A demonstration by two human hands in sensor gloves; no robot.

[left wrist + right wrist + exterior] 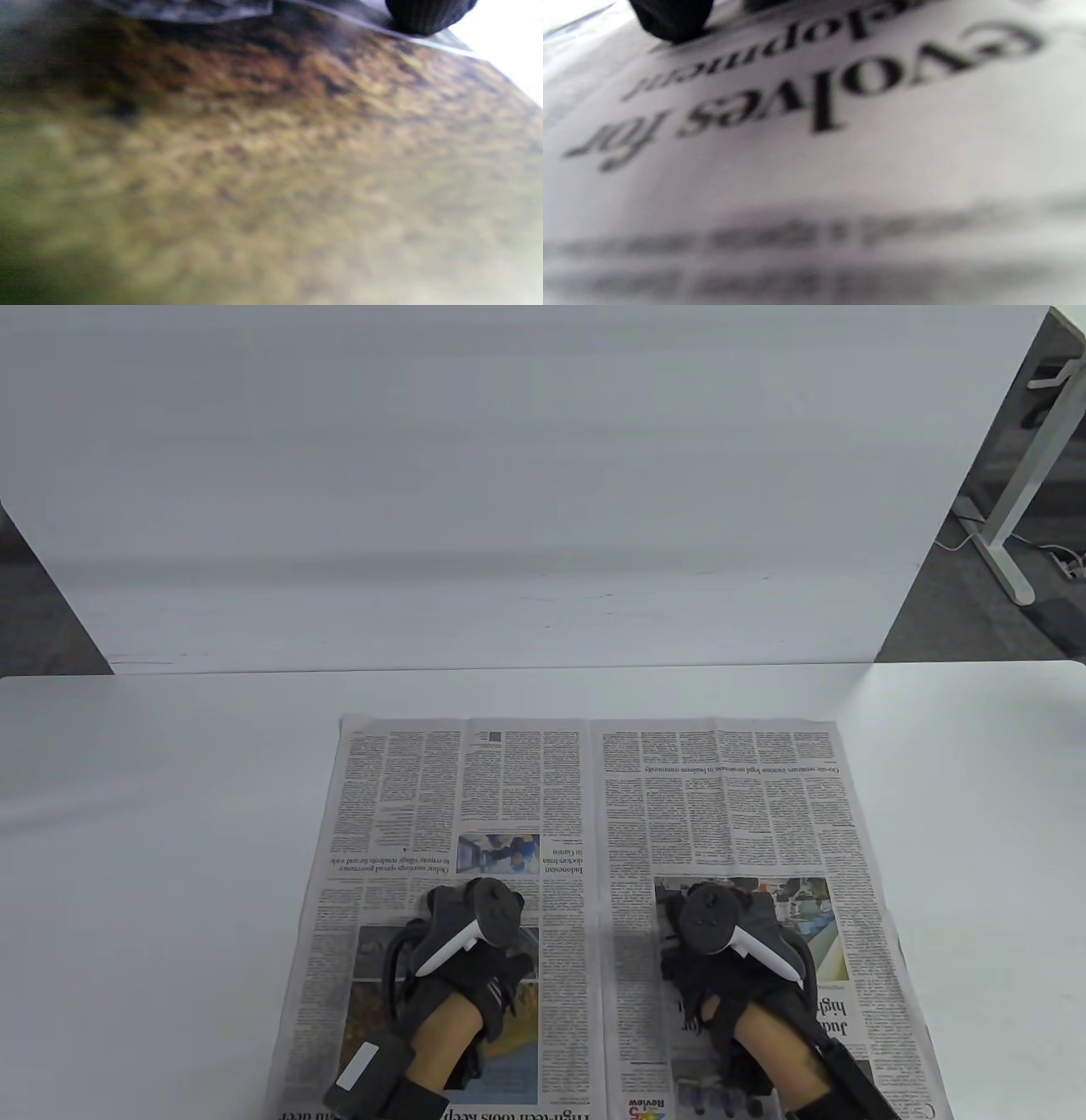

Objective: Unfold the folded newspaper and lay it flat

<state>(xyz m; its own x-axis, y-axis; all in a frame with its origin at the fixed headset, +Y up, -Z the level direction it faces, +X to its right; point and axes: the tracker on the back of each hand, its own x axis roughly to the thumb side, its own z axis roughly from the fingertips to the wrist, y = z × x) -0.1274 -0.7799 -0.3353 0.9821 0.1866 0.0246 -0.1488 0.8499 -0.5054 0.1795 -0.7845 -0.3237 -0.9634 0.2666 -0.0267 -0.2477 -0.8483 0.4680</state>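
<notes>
Both hands lie palm-down on the newspaper (594, 848), which is spread open as a double page on the white worktop (153, 831), its middle fold running from twelve to six o'clock between them. Left hand (462, 950) rests on the left page, over a colour photograph at about seven o'clock of the sheet, with its fingers pointing toward twelve; the tracker (488, 920) on its back hides them, so I cannot tell for sure how they lie, though nothing of the paper is lifted or pinched. Right hand (721, 959) rests on the right page at about five o'clock, beside a headline, likewise under its tracker (721, 920). In the left wrist view a dark gloved fingertip (428, 15) touches the blurred brown photograph; in the right wrist view a fingertip (670, 19) presses the page just above large printed letters. Behind the worktop, at twelve o'clock, stands a white board (509, 475).
</notes>
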